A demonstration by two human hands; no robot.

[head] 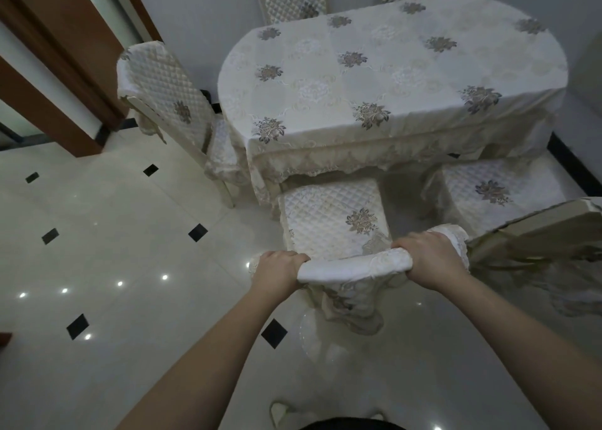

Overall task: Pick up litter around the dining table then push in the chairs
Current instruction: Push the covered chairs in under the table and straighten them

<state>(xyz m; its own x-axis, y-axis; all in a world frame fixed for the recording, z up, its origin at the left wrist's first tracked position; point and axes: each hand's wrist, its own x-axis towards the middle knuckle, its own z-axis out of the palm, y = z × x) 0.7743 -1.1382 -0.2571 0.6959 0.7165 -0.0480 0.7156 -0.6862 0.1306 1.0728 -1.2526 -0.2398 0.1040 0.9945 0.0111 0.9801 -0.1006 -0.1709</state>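
Observation:
A chair with a quilted cream cover stands in front of me, its seat partly under the near edge of the dining table. The table wears a cream floral cloth with a lace fringe. My left hand grips the left end of the chair's covered top rail. My right hand grips its right end. I see no litter on the floor.
A second chair stands to the right, its seat out from the table and its back near my right arm. A third chair sits at the table's left end, two more behind. A wooden door frame is at left.

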